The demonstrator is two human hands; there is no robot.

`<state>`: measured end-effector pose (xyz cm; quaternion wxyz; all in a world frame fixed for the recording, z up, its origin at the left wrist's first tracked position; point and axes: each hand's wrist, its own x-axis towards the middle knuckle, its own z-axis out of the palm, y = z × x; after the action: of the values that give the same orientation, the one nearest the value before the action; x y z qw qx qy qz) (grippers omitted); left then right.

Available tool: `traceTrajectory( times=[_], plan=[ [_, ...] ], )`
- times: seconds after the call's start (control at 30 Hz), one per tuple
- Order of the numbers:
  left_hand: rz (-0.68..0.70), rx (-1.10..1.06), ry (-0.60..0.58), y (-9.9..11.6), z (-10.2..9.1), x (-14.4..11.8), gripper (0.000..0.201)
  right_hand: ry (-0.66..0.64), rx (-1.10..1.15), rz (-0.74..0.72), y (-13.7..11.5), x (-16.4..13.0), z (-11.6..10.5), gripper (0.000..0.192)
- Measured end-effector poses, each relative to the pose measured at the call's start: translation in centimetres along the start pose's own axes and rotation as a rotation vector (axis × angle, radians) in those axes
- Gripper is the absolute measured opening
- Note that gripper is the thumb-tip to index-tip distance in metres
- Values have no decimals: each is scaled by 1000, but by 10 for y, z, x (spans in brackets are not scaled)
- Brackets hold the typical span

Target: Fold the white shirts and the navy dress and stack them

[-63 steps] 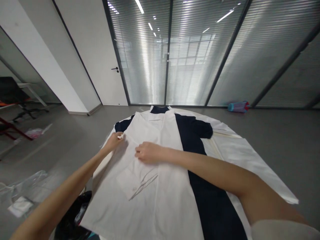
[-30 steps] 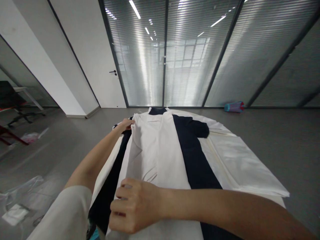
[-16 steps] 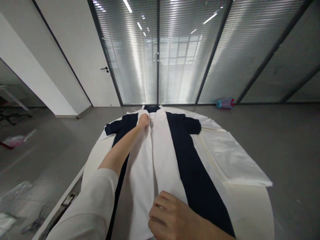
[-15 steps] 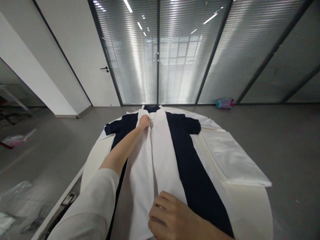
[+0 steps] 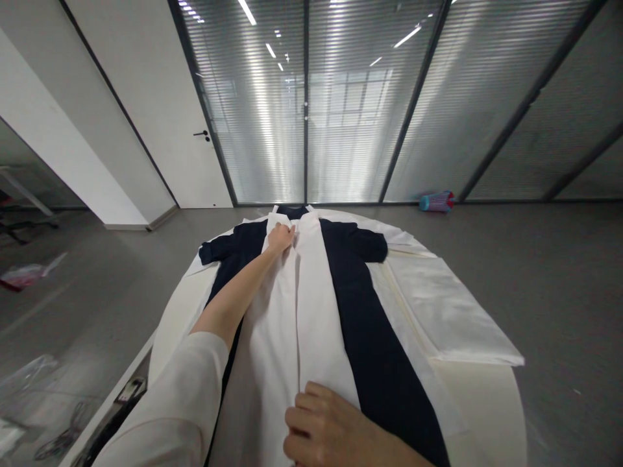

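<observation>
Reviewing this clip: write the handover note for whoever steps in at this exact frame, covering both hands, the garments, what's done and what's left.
Left hand: pinching the white shirt near its collar end, arm outstretched.
Right hand: pressing on the shirt's near hem.
White shirt lies folded into a long narrow strip on top of the navy short-sleeved shirt, both on the cloth-covered table. A folded white sheet lies to the right.
Done: sides folded in.
Left: probably the lengthwise fold.
</observation>
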<state>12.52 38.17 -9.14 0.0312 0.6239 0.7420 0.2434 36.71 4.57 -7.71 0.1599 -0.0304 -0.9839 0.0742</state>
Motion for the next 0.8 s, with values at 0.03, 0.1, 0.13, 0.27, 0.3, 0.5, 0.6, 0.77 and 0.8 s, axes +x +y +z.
traceTrajectory(
  times=[0.03,0.1,0.13,0.27,0.3,0.5,0.6,0.77,0.8],
  plan=[
    [18,6,15,1,2,2,49,-22,4,-2,0,0,1,23],
    [69,13,14,2,4,6,50,-44,27,-7,0,1,0,23],
    [96,16,-6,2,6,8,50,-45,40,-9,0,2,0,23],
    [151,27,-128,0,10,16,57,-27,65,-6,2,1,1,24],
    [156,28,-152,1,10,17,58,-28,69,-3,2,1,2,24],
    [389,-15,-255,7,-16,0,44,-70,79,23,4,-2,7,24],
    [551,-42,-334,1,-32,-21,39,-83,83,32,3,-1,5,23],
    [636,-59,-319,-9,-34,-42,41,-89,94,63,0,0,-1,17],
    [644,-56,-315,-9,-32,-41,41,-85,96,67,-1,0,-1,17]
  ],
)
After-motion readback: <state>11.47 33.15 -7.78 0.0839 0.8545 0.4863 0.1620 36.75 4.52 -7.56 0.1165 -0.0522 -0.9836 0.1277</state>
